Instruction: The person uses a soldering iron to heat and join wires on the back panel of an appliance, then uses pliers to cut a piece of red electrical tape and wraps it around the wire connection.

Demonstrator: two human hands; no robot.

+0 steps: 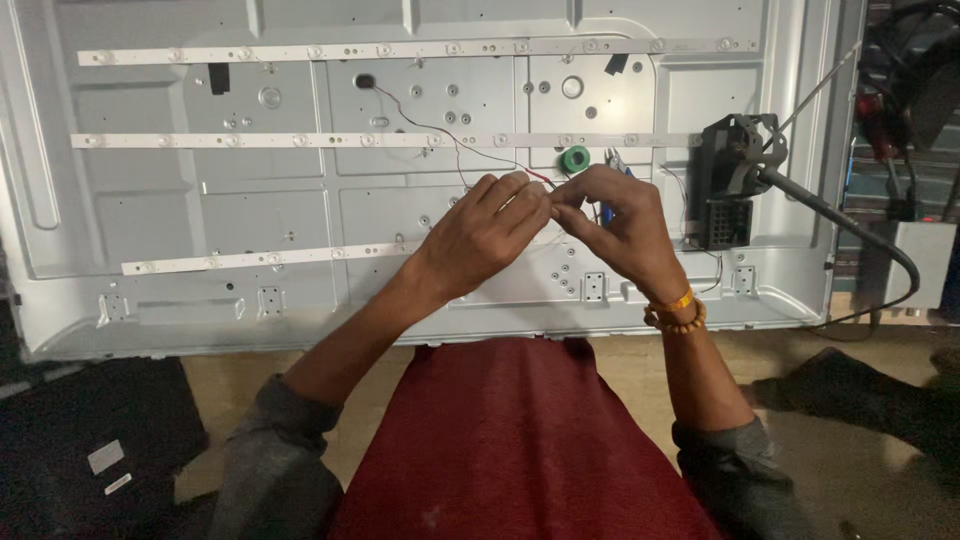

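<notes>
My left hand (485, 232) and my right hand (612, 225) meet fingertip to fingertip over a large grey metal panel (250, 200). Between the fingers of both hands runs a thin red and black wire (440, 135), which trails up across the panel to a hole near its top. A small green roll (574, 159) lies on the panel just above my hands, with a blue-handled tool (618, 162) beside it. My right wrist wears orange and brown bracelets.
Three white light strips (300, 140) run across the panel. A black soldering iron stand (730, 185) with a thick black cable (860, 235) sits at the panel's right edge. Dark cloth lies on the floor at left and right.
</notes>
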